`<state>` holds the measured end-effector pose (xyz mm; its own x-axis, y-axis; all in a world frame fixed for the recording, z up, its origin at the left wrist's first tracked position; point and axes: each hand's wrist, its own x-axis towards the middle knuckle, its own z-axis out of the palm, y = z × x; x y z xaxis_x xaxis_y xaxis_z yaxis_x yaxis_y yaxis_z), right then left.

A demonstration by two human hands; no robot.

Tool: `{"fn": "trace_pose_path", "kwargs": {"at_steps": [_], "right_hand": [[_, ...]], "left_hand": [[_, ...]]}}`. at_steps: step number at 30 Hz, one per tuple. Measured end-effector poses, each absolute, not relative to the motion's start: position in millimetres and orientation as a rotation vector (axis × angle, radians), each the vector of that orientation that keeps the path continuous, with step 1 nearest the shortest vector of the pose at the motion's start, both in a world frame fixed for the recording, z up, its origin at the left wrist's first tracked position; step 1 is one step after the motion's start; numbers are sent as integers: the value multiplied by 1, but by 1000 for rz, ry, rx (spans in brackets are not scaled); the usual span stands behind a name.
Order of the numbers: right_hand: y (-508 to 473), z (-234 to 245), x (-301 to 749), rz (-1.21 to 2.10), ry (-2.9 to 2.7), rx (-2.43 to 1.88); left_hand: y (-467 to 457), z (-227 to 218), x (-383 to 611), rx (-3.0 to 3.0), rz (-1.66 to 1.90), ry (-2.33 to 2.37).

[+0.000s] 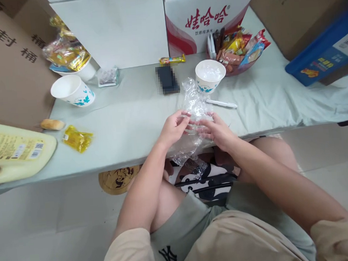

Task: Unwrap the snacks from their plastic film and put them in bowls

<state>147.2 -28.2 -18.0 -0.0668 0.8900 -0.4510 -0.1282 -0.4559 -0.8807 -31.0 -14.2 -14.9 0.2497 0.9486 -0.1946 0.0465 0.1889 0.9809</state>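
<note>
Both my hands meet at the near edge of the table (125, 126), pinching a crumpled clear plastic bag (192, 101). My left hand (172, 127) grips the bag's left side with closed fingers. My right hand (216, 130) holds the right side, fingers curled on the film. The bag rises toward a white paper cup (210, 75) with blue leaf print and hangs down over the table edge. A white plastic utensil (221, 103) lies just right of the bag.
Another paper cup (72, 91), a yellow packet (77, 138), a small bun (52, 124), a yellow oil jug (11, 153), a dark phone (167, 79), a snack bowl (236, 47) and cardboard boxes (210, 15) stand around. A panda-print stool (205, 182) sits below.
</note>
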Motion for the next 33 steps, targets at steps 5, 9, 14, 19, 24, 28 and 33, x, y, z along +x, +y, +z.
{"fn": "trace_pose_path", "kwargs": {"at_steps": [5, 9, 14, 19, 24, 28, 33], "right_hand": [[-33, -18, 150, 1670, -885, -1430], [-36, -20, 158, 1604, -784, -1404], [-37, -20, 149, 1630, -907, -1364], [-38, -26, 148, 1627, -1020, -1294], [-43, -25, 163, 1597, -1123, -1312], [-50, -16, 165, 957, -1425, -1416], [-59, -18, 157, 429, -2348, -1000]], "left_hand": [[-15, -9, -38, 1164, 1001, 1128], [-12, -8, -42, 1107, 1074, 1177], [-15, -14, -34, 1272, 1047, 1041], [-17, -13, -39, 1194, 1118, 1044], [-13, -10, -47, 1073, 1170, 1134], [-13, -10, -41, 1073, 1188, 1161], [-9, -16, -38, 1052, 1136, 1160]]}}
